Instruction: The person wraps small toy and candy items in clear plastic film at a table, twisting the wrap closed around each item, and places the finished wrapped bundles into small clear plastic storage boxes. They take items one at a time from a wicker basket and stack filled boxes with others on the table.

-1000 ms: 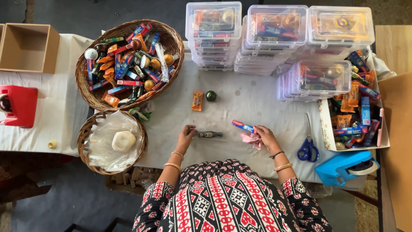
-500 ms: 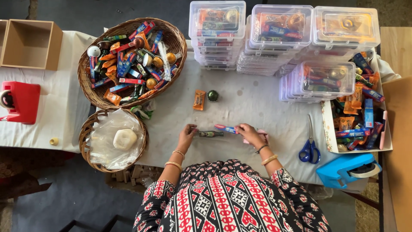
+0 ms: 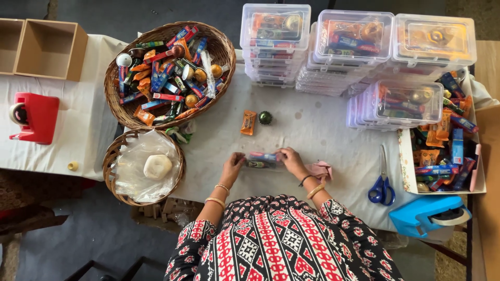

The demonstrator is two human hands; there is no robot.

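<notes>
Hands (image 3: 233, 165) (image 3: 291, 160) on slim blue-pink packets (image 3: 262, 160) beside orange wrapper (image 3: 248, 123)

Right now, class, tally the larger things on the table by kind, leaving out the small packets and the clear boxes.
Wicker baskets: 2
Tape dispensers: 2 (red, blue)
Wooden boxes: 2
Scissors: 1
Total: 7
</notes>
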